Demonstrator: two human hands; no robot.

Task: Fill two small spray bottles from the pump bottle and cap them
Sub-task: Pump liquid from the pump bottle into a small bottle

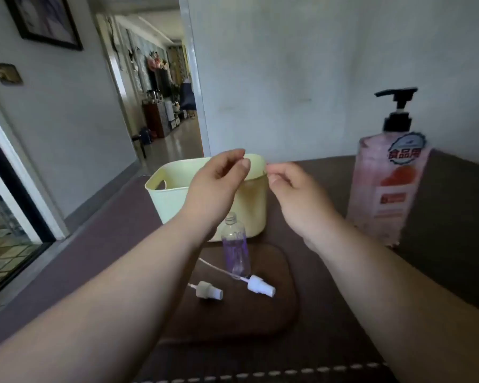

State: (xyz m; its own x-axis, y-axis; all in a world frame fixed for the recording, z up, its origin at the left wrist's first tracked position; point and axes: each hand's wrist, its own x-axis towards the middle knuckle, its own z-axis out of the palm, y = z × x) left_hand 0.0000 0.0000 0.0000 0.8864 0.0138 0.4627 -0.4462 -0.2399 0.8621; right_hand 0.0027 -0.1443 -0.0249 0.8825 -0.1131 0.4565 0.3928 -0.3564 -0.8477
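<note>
Spray bottle (235, 244), small, clear plastic, one in view: stands upright and uncapped on a dark brown mat (260, 322), neck up, purple tint in its lower part. A second small bottle does not show

Spray caps, two, both off and lying on their sides on the mat, nearer the person than the bottle: white spray cap (260, 286) just beside the bottle's base, its thin dip tube (216, 268) running off to the left; beige-collared spray cap (208, 291) further left, apart from it

Pump bottle (385, 189), tall, pink contents, black pump head: upright on the table (94, 258) at the right, well apart from the mat, spout pointing left

Storage bin (174, 205), pale yellow plastic, handle slot in one wall: just behind the spray bottle

Left hand (219, 179), right hand (292, 189): both raised in front of the bin, near each other, fingers loosely curled, thumb close to forefinger; nothing seen in either, though the frame is blurred there

Governing relation: the spray bottle lies below the hands and toward the person, between the two forearms, long axis vertical, mouth up; the left wrist is the nearer to it. The pump bottle lies right of the right hand, which is the nearer to that

Judgement: capping not yet done; a reach down with the left and sideways with the right would suit
</note>
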